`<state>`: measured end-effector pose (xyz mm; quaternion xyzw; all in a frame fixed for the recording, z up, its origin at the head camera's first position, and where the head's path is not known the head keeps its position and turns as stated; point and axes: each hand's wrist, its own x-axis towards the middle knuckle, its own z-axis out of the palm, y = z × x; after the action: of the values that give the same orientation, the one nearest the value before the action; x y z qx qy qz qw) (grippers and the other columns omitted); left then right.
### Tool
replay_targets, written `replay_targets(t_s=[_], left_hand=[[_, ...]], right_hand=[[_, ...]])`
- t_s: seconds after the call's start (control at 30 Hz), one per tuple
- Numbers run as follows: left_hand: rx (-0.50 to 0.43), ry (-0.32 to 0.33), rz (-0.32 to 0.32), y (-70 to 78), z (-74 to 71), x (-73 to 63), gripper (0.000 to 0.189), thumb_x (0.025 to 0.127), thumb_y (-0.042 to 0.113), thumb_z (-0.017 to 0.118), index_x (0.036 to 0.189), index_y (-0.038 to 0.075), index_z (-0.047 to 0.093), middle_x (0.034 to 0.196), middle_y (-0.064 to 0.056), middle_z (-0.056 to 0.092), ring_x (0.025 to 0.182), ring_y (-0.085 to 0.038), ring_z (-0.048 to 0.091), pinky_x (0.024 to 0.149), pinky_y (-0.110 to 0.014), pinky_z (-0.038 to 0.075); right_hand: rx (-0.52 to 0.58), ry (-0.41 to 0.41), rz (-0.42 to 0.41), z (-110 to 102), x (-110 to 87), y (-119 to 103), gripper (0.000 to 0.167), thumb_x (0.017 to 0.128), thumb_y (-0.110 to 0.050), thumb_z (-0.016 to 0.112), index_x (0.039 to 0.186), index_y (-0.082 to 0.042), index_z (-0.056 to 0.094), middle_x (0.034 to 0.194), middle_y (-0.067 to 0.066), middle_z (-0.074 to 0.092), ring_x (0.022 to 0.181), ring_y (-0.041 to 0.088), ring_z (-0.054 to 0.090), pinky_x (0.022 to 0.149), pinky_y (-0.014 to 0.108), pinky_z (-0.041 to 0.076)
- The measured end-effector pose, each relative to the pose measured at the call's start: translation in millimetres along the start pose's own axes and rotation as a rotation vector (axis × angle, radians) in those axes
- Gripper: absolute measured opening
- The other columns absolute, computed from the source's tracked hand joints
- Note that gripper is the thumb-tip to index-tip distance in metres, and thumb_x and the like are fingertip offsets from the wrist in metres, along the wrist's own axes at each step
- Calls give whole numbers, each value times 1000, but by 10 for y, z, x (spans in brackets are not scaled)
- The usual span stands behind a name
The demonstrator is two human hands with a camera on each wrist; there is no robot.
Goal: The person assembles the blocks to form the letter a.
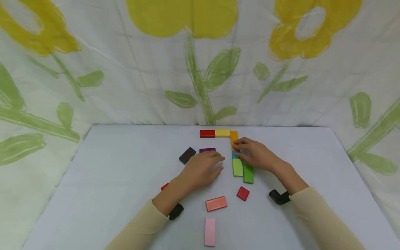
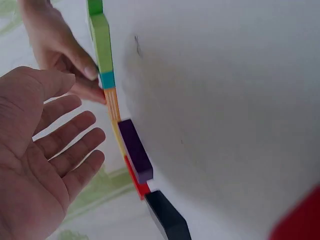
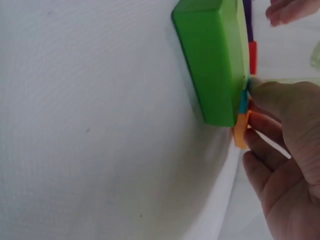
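Observation:
A line of coloured blocks runs along the far middle of the table in the head view. Red [image 1: 207,133] and yellow [image 1: 223,133] blocks lie end to end; from the yellow one's right end, orange [image 1: 234,135], blue [image 1: 234,155] and lime green blocks [image 1: 237,168] extend toward me. My right hand [image 1: 260,156] touches the line's right side, its thumb by the blue block and its fingers by the orange one. Beside the lime block lies a green block [image 1: 248,174]. My left hand [image 1: 200,169] holds nothing, fingers spread, near a purple block [image 1: 207,150] and a black block [image 1: 187,156].
Closer to me lie a small red block [image 1: 243,193], a salmon block [image 1: 216,203] and a pink block [image 1: 210,232]. Another red block [image 1: 164,186] is partly hidden by my left arm. A curtain [image 1: 140,86] painted with flowers hangs behind the white table [image 1: 109,166].

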<state>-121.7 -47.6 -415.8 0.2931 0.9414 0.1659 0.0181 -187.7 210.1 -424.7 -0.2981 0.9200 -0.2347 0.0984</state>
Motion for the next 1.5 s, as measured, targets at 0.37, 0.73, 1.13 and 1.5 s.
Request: replay_targets(t_s=[0.37, 0.73, 1.13, 1.5], left_hand=[[-59, 51, -79, -140, -130, -49, 41, 102, 32, 71, 139, 14, 70, 138, -3, 72, 129, -20, 68, 109, -40, 58], [-85, 30, -120, -174, -134, -42, 42, 101, 28, 73, 139, 10, 69, 138, -5, 71, 128, -22, 67, 110, -41, 57], [-69, 52, -179, -174, -188, 21, 44, 99, 27, 75, 138, 8, 69, 138, -9, 71, 128, -26, 67, 109, -43, 58], [-71, 31, -185, -173, -196, 48, 45, 99, 30, 75, 139, 9, 69, 138, -8, 71, 128, -25, 67, 108, -42, 58]], right_hand=[[-31, 18, 33, 25, -1, -84, 43, 103, -19, 71, 141, -1, 66, 149, 16, 62, 138, 38, 60, 114, 55, 52], [-148, 19, 70, 73, -8, -202, 40, 102, -20, 71, 139, -3, 69, 148, 14, 64, 136, 34, 64, 111, 51, 55], [-128, 37, 104, 47, -26, -220, 38, 102, -18, 71, 136, -2, 71, 146, 14, 66, 135, 35, 64, 111, 52, 55], [-53, 56, 56, 71, -34, -117, 40, 103, -21, 71, 139, -3, 69, 146, 14, 65, 136, 35, 63, 113, 54, 53]])
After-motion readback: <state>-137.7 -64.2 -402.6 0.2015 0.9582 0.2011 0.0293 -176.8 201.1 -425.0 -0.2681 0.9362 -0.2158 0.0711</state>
